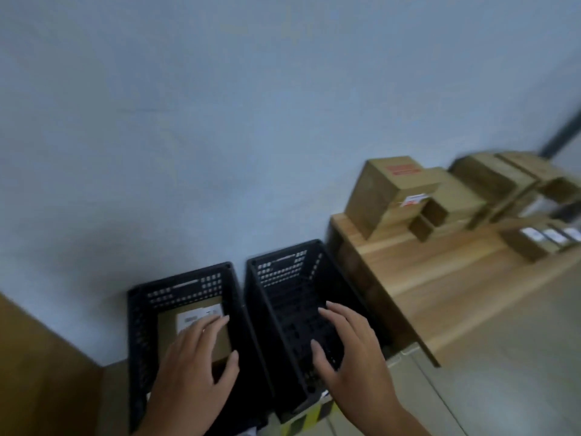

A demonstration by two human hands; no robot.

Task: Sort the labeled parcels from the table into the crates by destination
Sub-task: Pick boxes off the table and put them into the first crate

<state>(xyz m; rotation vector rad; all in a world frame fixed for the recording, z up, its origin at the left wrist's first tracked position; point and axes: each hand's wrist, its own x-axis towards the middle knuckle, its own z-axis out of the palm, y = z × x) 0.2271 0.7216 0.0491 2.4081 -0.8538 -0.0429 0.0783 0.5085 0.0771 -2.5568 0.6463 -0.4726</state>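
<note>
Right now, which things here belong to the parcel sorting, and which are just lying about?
Part of the job: left crate, holding one labeled parcel; right crate; stacked parcels on the wooden table.
Just there: yellow-and-black striped strip near the right crate; brown panel at far left.

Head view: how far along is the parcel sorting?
Done: one labeled parcel lies in the left crate. In hand: nothing; the left hand and right hand are open over the crates. Left: the right crate looks empty, and several cardboard parcels sit on the wooden table.
</note>
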